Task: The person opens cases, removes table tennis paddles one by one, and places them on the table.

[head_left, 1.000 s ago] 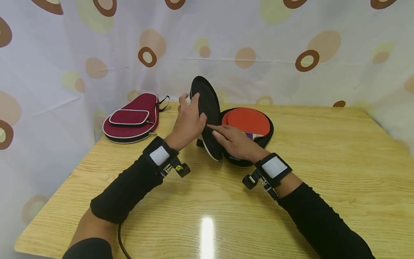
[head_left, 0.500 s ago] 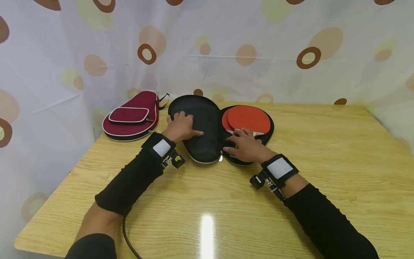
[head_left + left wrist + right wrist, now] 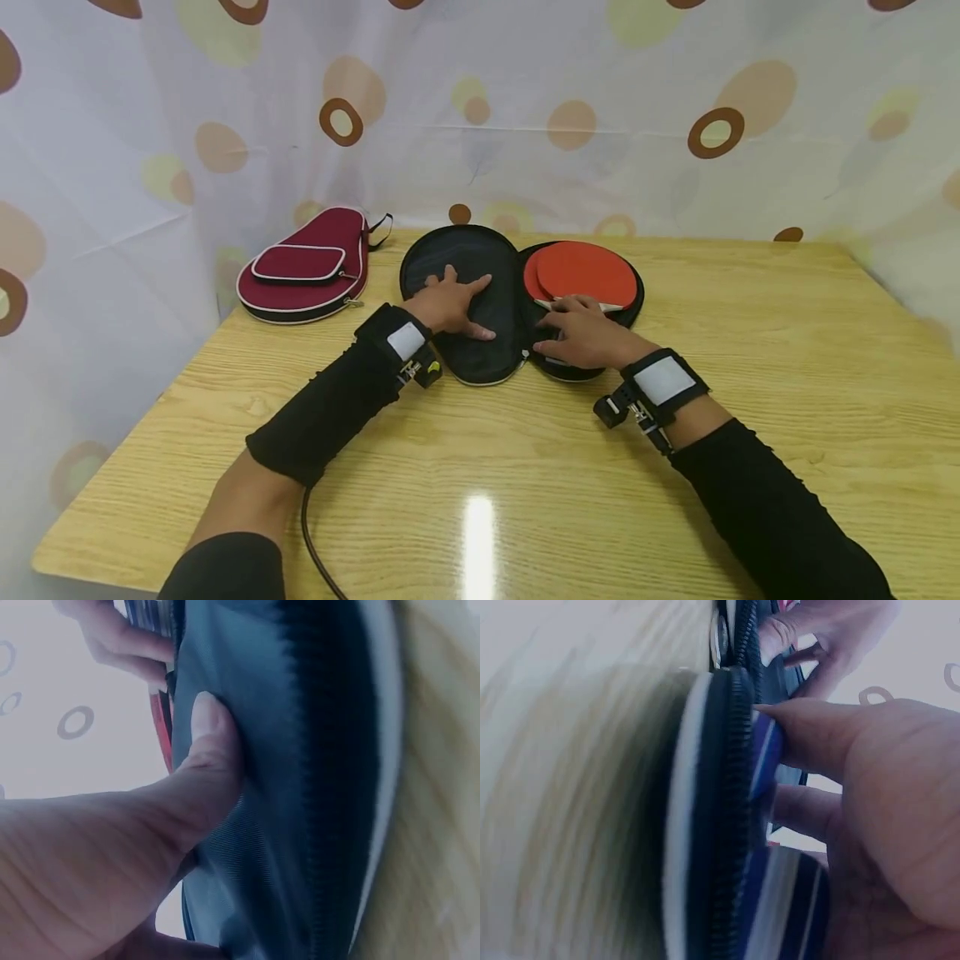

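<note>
A black racket case lies unfolded on the table, its left half bare and its right half bearing two red table tennis paddles, one overlapping the other. My left hand rests on the left half with fingers spread; its thumb touches the black lining near the zipper. Over the paddles' handles is my right hand, thumb and fingers pinching a striped handle. Another striped handle sits beside it. The fingers partly hide the handles in the head view.
A maroon racket bag with white piping and a black strap stands at the table's back left. A polka-dot curtain hangs behind the wooden table. A cable trails from the left arm.
The case's left half went from standing upright to lying flat on the table. My right hand moved from beside it onto the paddle handles; case and paddles shifted slightly right.
</note>
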{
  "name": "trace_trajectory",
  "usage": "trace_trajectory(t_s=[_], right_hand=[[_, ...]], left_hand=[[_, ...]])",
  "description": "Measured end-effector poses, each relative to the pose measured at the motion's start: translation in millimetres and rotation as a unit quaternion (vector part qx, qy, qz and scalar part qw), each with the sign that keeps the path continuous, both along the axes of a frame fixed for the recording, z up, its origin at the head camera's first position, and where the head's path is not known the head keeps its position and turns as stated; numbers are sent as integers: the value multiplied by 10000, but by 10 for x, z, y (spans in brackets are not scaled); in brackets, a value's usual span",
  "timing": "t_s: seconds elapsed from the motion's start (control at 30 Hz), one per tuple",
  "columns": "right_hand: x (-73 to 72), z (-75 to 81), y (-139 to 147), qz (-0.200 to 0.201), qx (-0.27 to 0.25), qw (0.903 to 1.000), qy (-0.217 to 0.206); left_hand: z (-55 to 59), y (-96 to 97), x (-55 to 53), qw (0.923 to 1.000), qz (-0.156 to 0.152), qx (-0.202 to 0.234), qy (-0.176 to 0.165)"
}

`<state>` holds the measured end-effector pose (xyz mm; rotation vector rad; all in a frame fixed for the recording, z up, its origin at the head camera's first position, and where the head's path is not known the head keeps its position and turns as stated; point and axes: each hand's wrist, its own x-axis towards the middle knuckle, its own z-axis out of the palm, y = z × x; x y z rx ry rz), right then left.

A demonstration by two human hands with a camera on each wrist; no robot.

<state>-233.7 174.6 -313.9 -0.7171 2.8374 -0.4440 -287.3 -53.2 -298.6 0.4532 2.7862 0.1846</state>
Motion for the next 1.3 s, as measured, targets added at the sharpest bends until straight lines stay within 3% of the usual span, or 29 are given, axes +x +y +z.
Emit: trace_trajectory(t_s=[0.17,0.37,0.47,0.6,0.83,0.93,1.03,1.17,1.3], right_hand=[[-2,42,133,48,65,10000,-34],[-7,31,246,436,-164,9985,274],[2,7,259,481,-329,9976,370],[42,25,294,462,-545,9970,305],[56,84,354,224,-562,9975,364],[75,75,331,-147,-555,9972,481],[116,86,308,-878,-511,9939,428],[152,135,294,-1904,-360,9809,177],[156,153,320,-2183,-346,9752,-105]], left_hand=[[-16,111,49,9991,-314,-38,267],[-38,106,44,9950,-566,-199,797],[-88,58,-11,9961,-540,-285,639],[-127,31,-69,9991,-360,-189,151],[-90,149,-6,9998,-39,-168,-74],[-82,181,17,9998,-13,-156,-91],[-78,213,24,9997,-30,-246,-25],[-59,245,33,9992,-6,-378,124],[-58,260,48,9988,47,-444,182]])
